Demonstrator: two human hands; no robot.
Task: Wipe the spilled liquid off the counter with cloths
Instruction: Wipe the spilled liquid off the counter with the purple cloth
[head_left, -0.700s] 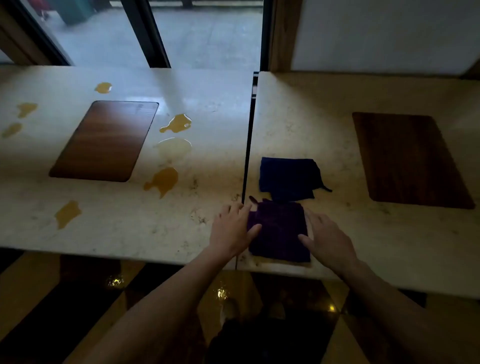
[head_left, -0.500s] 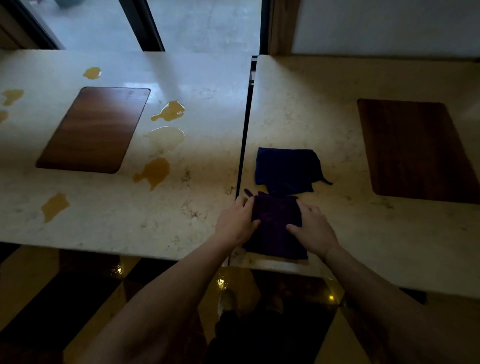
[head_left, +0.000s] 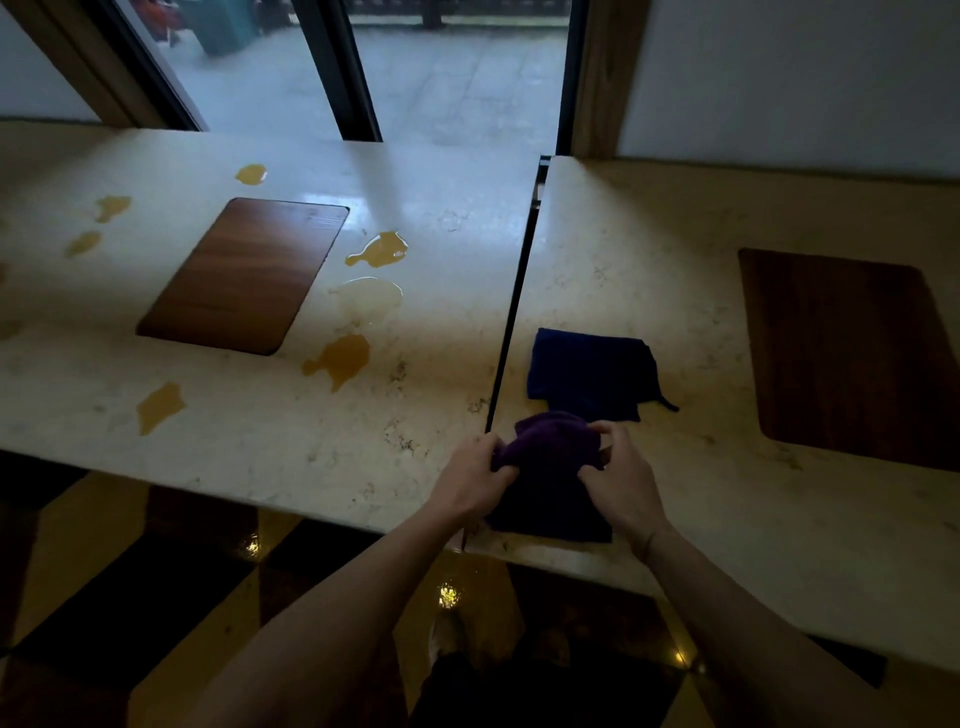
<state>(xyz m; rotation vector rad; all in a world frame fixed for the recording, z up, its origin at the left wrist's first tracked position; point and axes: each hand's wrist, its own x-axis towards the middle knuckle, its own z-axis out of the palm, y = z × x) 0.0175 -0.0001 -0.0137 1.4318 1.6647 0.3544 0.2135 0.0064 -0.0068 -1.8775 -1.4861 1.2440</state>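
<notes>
We see both hands pinching a purple cloth (head_left: 550, 467) at the near edge of the marble desk (head_left: 701, 364), just right of the dark seam. The left hand (head_left: 470, 480) grips its 9 o'clock side, fingers (head_left: 501, 470) closed on bunched fabric; the right hand (head_left: 626, 483) clamps the 3 o'clock side, fingers curled shut on it. The far half is lifted and bunched between them. A dark blue cloth (head_left: 589, 374) lies flat at 12 o'clock, touching it. Orange spills (head_left: 340, 358) dot the desk at 10 o'clock, around a wooden inlay (head_left: 244, 275).
</notes>
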